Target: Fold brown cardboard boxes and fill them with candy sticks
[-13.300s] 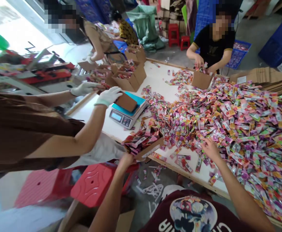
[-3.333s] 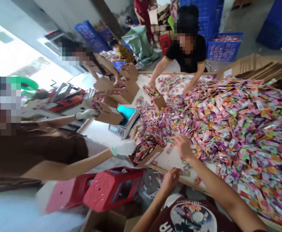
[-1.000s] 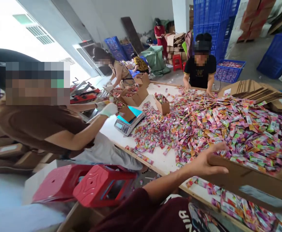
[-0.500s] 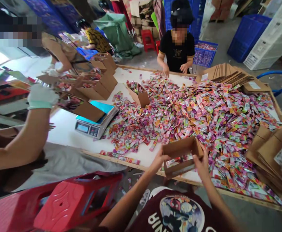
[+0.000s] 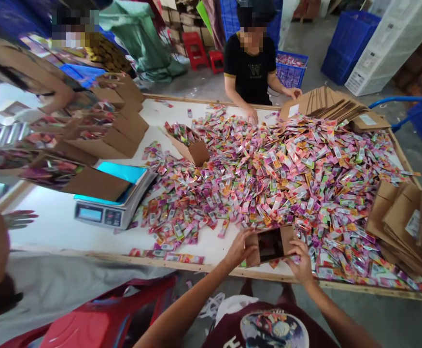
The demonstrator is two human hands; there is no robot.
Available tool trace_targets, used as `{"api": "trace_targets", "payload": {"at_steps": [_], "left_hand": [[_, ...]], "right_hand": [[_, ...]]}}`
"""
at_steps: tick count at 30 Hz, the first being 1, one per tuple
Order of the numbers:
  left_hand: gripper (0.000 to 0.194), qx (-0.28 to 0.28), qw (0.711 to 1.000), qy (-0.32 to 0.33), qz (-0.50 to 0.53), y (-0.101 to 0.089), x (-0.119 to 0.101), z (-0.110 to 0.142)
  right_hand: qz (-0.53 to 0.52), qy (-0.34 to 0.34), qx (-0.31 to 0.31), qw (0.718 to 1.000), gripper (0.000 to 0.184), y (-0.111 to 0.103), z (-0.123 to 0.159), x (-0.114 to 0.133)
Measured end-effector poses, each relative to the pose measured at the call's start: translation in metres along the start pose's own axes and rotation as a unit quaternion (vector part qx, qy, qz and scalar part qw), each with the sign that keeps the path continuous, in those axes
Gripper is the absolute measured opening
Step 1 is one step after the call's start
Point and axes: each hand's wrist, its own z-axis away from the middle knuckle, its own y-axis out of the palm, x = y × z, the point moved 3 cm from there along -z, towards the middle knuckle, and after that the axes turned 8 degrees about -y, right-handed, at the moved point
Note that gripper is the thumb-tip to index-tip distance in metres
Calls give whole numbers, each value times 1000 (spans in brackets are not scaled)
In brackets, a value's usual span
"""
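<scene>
I hold a small brown cardboard box (image 5: 269,244) at the near edge of the table, its open end toward me and its inside dark. My left hand (image 5: 239,247) grips its left side. My right hand (image 5: 300,258) grips its right side and lower corner. Just beyond the box lies a big heap of colourful sachets (image 5: 287,169) that covers most of the white table (image 5: 51,227).
A scale (image 5: 111,208) with a filled box on it stands at left. Another box of sachets (image 5: 189,142) sits mid-table. Flat cartons are stacked at right (image 5: 402,227) and far right (image 5: 334,108). A person in black (image 5: 250,63) works opposite. A red stool (image 5: 98,324) stands below left.
From one second ago, I took a flat carton from the right, opened it into a box and brought it down to the table edge in both hands.
</scene>
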Motion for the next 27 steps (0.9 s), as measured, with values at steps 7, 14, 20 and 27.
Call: {"api": "trace_targets", "payload": {"at_steps": [7, 14, 20, 27], "left_hand": [[52, 193, 979, 44, -45, -28, -15, 11], [34, 10, 993, -82, 81, 6, -9, 14], [45, -129, 981, -143, 9, 34, -9, 6], [28, -47, 967, -96, -231, 33, -48, -14]], "right_hand": [[37, 191, -152, 969, 76, 30, 11, -12], [28, 186, -14, 982, 67, 20, -8, -35], [109, 234, 23, 966, 57, 27, -47, -35], [162, 235, 15, 958, 46, 25, -59, -22]]}}
